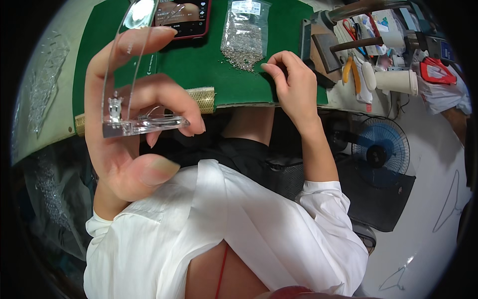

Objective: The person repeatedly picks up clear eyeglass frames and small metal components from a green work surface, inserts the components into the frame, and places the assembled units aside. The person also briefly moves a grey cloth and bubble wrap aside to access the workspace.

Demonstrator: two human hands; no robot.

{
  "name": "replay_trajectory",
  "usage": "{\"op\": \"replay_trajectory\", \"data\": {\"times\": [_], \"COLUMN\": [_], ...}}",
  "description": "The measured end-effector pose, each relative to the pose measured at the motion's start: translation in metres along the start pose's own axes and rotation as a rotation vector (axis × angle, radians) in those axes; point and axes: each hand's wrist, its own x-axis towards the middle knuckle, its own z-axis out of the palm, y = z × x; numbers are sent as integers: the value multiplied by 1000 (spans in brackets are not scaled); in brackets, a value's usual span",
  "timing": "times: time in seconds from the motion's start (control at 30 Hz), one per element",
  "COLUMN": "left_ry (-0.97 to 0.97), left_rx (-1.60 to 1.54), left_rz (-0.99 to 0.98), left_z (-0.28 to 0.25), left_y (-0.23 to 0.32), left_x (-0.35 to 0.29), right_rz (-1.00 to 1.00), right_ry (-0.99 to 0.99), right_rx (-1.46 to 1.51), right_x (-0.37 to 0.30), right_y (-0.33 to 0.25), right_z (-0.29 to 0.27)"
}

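Note:
Raised close on the left, my left hand (144,173) curls its fingers round a clear plastic L-shaped stand (130,60). A small silvery fitting (115,106) sits near the stand's bend. Over the green mat, my right hand (297,84) is closed, thumb and index finger drawn together beside a heap of tiny metal pieces (243,60). Whatever is between those fingertips is too small to make out. The heap spills from the open lower end of a clear plastic bag (248,22) with a white label.
A phone (185,31) in a dark red case lies at the mat's (209,55) far side. Bagged clear parts (48,74) lie at left. To the right are a metal hand press (326,47), orange-handled pliers (351,74) and a paper cup (397,81). A fan (381,149) stands below.

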Motion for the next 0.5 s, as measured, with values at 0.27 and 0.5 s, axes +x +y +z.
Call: {"op": "replay_trajectory", "data": {"times": [0.27,0.5], "left_ry": [140,79], "left_rx": [-58,-70], "left_rz": [-18,22], "left_z": [20,17], "left_y": [-1,-5], "left_x": [0,3], "right_rz": [-17,-82], "right_ry": [-12,25], "right_rx": [147,8], "right_x": [-6,-7], "right_y": [3,-5], "right_z": [-9,0]}}
